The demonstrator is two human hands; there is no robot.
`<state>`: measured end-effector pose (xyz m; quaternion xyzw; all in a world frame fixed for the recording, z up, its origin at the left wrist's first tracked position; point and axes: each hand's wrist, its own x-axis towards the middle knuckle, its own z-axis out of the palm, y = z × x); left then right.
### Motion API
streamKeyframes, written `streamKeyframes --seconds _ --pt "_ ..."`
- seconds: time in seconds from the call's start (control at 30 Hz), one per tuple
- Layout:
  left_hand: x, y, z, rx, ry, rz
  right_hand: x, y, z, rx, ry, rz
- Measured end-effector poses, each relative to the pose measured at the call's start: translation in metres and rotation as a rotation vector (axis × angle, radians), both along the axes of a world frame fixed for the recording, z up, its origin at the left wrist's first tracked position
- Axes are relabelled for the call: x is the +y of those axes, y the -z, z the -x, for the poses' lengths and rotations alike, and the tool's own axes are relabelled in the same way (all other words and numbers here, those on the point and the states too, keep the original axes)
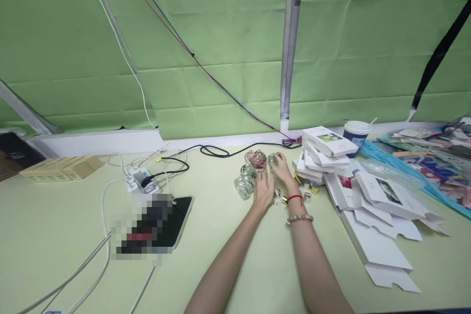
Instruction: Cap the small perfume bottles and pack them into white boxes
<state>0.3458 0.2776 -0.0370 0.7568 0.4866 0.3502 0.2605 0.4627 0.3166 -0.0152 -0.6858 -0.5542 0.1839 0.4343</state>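
Glass jar (273, 161) in curled right hand (281, 169)

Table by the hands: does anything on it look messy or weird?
A bit messy! The stack of white boxes is crooked, its edges not lined up, and more white cartons sprawl beside it, flaps sticking out. Small gold and silver pieces lie scattered near the right hand. Nothing looks clearly spilled or broken.

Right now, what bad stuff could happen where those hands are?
The glass jar at the right hand might slip. The other glass jars crowd beside the left hand, so a bump could knock them together. The small gold pieces near the right forearm might roll away.
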Motion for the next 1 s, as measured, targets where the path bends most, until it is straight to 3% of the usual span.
streamKeyframes --seconds 0.13,0.27,0.4,0.53,0.6,0.67,0.77,0.87,1.0 --pt "0.0 0.001 -0.001 0.006 0.001 0.066 0.007 0.013 0.008 0.095 -0.073 -0.103" --pt "-0.001 -0.001 0.0 -0.089 -0.008 -0.016 0.007 0.016 0.018 0.141 -0.031 -0.146" --pt "-0.009 -0.006 0.002 -0.112 0.018 -0.113 -0.002 -0.016 0.018 0.071 0.017 -0.287" --pt "-0.019 -0.008 0.006 -0.014 0.088 -0.318 -0.03 -0.062 0.021 0.015 -0.094 -0.494" --pt "-0.021 -0.005 0.009 0.047 0.074 -0.483 -0.052 -0.068 0.027 0.023 -0.19 -0.516" --pt "-0.023 -0.001 0.014 0.123 0.038 -0.642 -0.077 -0.058 0.036 -0.005 -0.248 -0.468" --pt "-0.027 0.006 0.024 0.202 -0.017 -0.765 -0.108 -0.025 0.044 -0.123 -0.253 -0.368" --pt "-0.029 0.005 0.035 0.217 -0.096 -0.754 -0.123 0.004 0.044 -0.23 -0.157 -0.287" --pt "-0.022 -0.006 0.046 0.23 -0.306 -0.676 -0.124 0.021 0.039 -0.5 -0.129 -0.119"
